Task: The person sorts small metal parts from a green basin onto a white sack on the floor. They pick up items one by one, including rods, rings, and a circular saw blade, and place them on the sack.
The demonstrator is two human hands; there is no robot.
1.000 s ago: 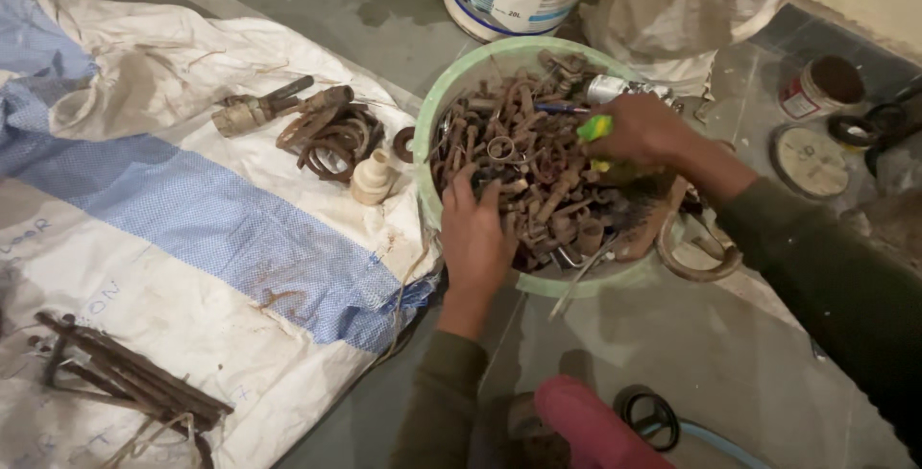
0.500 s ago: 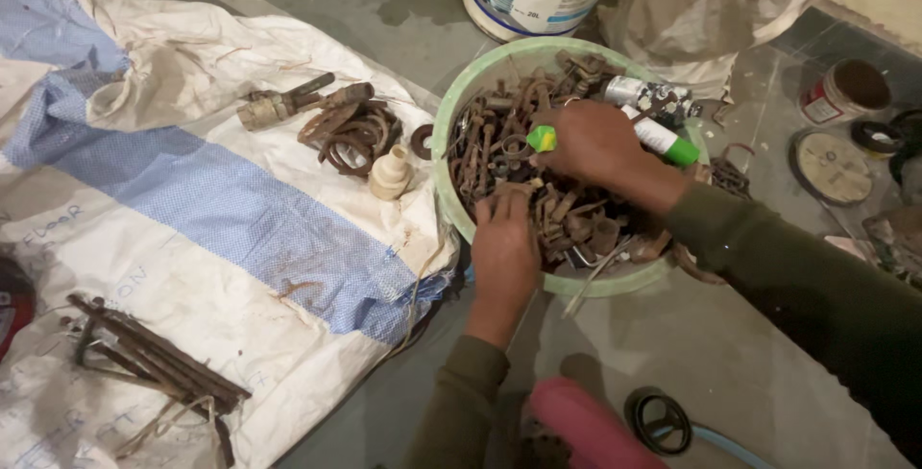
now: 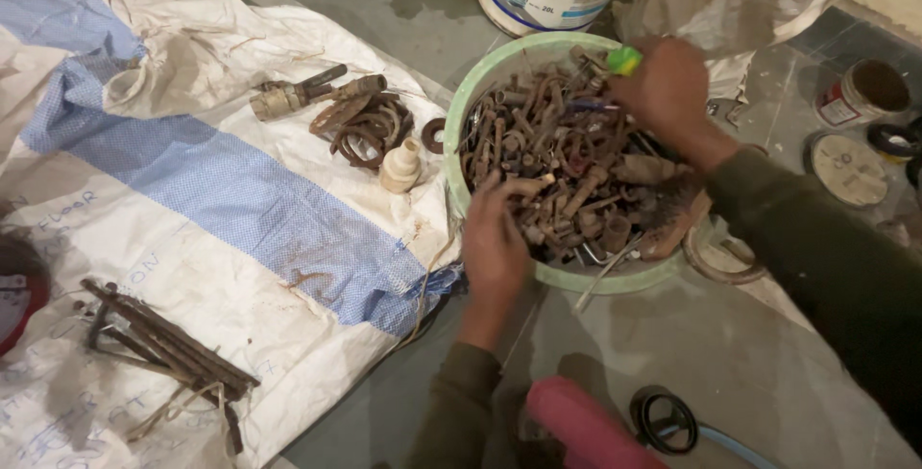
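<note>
Head view, step: you are sorting through rusty hardware (image 3: 567, 167) in a pale green basin (image 3: 459, 133) that sits on the floor.
Left hand (image 3: 495, 239): it rests at the basin's near rim, fingers (image 3: 514, 188) curled around a short rusty bolt; hold one piece at a time and lift it straight up so tangled parts do not drag out.
Right hand (image 3: 667, 85): it is at the far side of the basin, fingers closed on a green-capped item (image 3: 622, 59); what lies below the cap is hidden.
Handling note: judged from the rust and sharp ends, move your fingers slowly and avoid pushing deep into the heap.
Hardware appearance: brown, corroded bolts, nuts and pipe fittings, piled loosely and interlocked, filling most of the basin.
Surroundings: a white and blue woven sack (image 3: 192, 191) spread just left of the basin carries a pile of rusty rings (image 3: 365, 128), a cream fitting (image 3: 400, 167) and a bundle of rusty rods (image 3: 163, 349).
</note>
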